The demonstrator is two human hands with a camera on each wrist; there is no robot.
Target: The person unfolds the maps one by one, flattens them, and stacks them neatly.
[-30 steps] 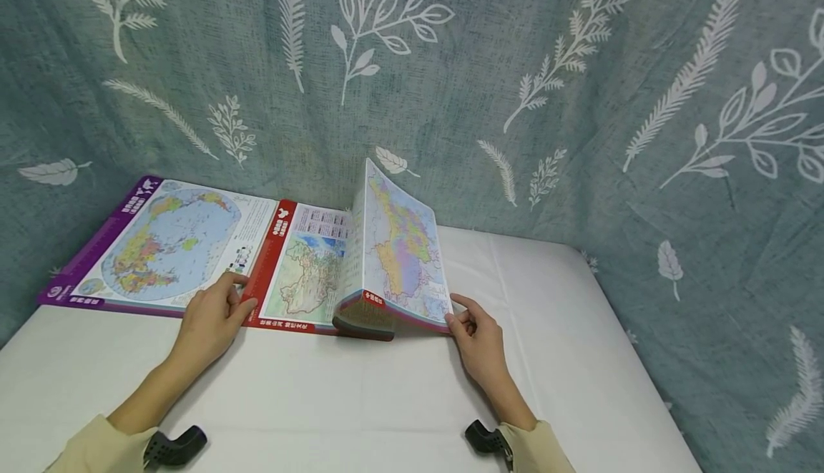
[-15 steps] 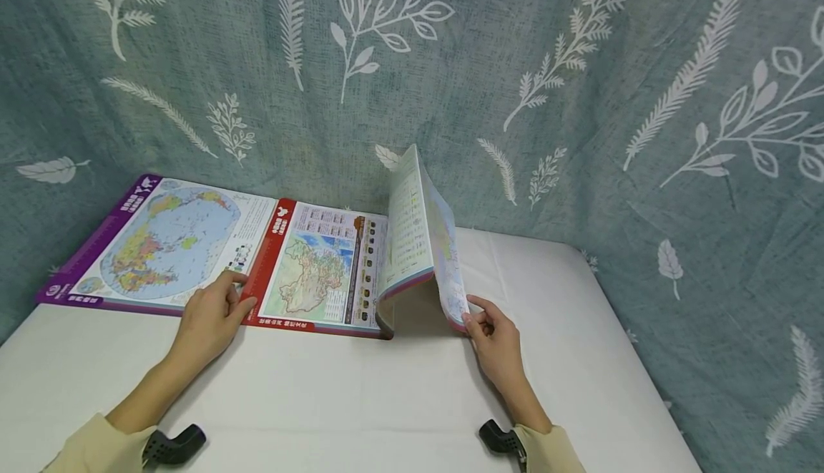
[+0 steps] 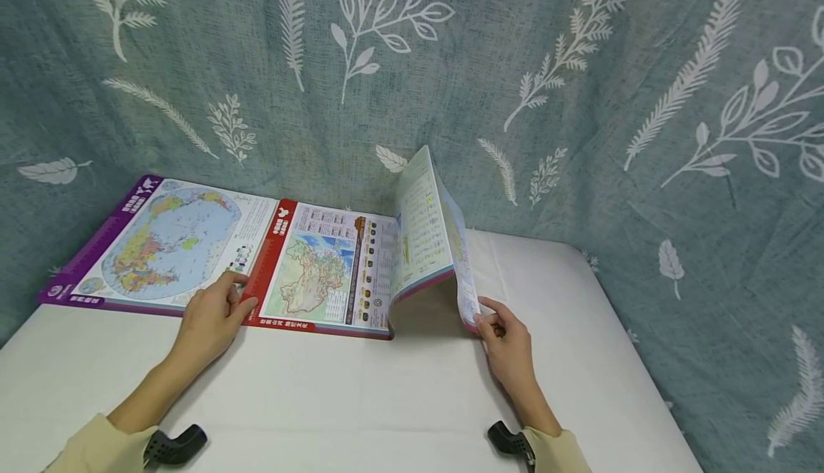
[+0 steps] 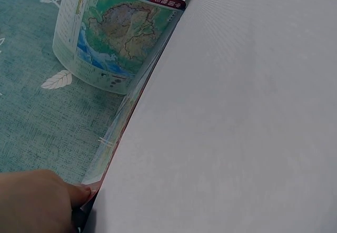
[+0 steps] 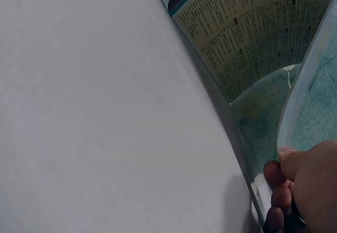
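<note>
A red-bordered folding map point(image 3: 309, 272) lies partly unfolded on the white table, its right panels point(image 3: 421, 222) standing up like a tent. My left hand point(image 3: 209, 319) holds its left edge near the front, thumb on the red strip; in the left wrist view a fingertip point(image 4: 80, 194) sits on that red edge. My right hand point(image 3: 508, 340) pinches the front corner of the outermost panel. In the right wrist view, thumb and fingers point(image 5: 287, 159) meet on the panel's curved edge, and the printed underside point(image 5: 258, 32) arches behind.
A purple-bordered world map point(image 3: 170, 244) lies flat to the left, against the red-bordered map. Behind the white table point(image 3: 360, 401) hangs a teal curtain point(image 3: 450, 101) with white leaf prints; the standing panel's top is close to it. Black wrist devices point(image 3: 177, 446) sit by both sleeves.
My right hand has moved right, drawing the outer panel along. The raised fold has shifted right and the printed panel under it has been uncovered. My left hand stays in place.
</note>
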